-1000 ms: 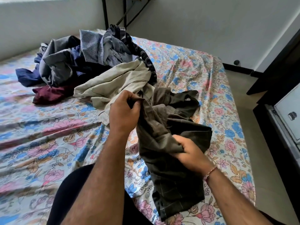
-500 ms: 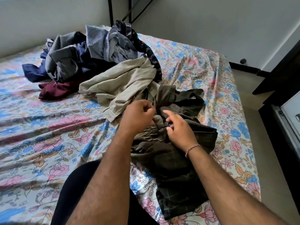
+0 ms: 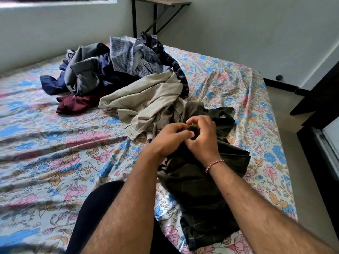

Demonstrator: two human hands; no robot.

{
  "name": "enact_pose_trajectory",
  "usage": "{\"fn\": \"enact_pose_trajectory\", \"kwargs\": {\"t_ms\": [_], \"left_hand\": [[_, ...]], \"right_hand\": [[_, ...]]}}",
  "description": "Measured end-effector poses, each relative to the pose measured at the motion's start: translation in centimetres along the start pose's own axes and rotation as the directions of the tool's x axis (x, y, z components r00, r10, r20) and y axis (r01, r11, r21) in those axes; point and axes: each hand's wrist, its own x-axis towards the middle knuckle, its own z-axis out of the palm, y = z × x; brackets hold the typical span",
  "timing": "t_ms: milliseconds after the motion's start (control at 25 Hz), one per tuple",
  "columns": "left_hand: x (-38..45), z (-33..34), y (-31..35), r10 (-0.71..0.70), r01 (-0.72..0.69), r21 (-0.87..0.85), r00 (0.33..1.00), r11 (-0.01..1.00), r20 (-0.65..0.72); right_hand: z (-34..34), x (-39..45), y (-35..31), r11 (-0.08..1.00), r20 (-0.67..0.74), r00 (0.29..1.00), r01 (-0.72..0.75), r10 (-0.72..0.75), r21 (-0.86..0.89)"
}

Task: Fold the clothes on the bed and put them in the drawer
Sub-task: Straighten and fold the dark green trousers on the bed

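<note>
A dark olive checked garment [image 3: 200, 189] lies crumpled on the floral bed sheet [image 3: 55, 153] in front of me. My left hand [image 3: 170, 138] and my right hand [image 3: 203, 138] meet over its upper part, and both pinch a fold of its cloth between curled fingers and thumb. Behind it lies a beige garment [image 3: 146, 101]. Further back is a heap of grey, navy and blue checked clothes [image 3: 113, 65] with a maroon piece [image 3: 75, 103] at its near edge.
A dark cabinet with a pale drawer front [image 3: 330, 136] stands at the right, across a strip of floor [image 3: 286, 114]. A black-legged table [image 3: 156, 13] stands against the far wall. My dark-clad knee [image 3: 95, 213] rests on the bed.
My right hand let go of the garment's lower part and came up to meet my left hand at the upper fold. The garment sank from lifted to lying on the bed.
</note>
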Motion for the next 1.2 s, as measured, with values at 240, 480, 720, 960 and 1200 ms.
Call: {"fn": "enact_pose_trajectory", "kwargs": {"t_ms": [240, 480, 720, 960, 1200], "left_hand": [[-1.8, 0.8, 2.2, 0.236, -0.205, -0.277, 0.968, 0.939, 0.083], [-2.0, -1.3, 7.9, 0.284, -0.28, -0.3, 0.958, 0.912, -0.028], [0.8, -3.6, 21.1, 0.546, -0.466, 0.667, 0.831, 0.581, 0.104], [0.7, -1.9, 34.4, 0.711, -0.171, 0.963, 0.703, 0.208, -0.029], [-2.5, 0.1, 45.8, 0.633, -0.664, 0.464, 0.733, 0.586, 0.25]], "right_hand": [[-5.2, 1.9, -0.7, 0.713, 0.505, 0.861, -0.389, 0.057, 0.584], [-7.4, 3.5, -3.0, 0.676, 0.391, 0.904, -0.396, 0.17, 0.621], [-15.1, 11.9, -10.6, 0.68, -0.029, 0.978, -0.123, 0.208, 0.723], [-28.9, 19.8, -19.7, 0.96, -0.424, 0.906, 0.129, -0.013, 0.247], [-44.4, 22.3, -25.1, 0.981, -0.636, 0.748, 0.139, -0.191, -0.132]]}}
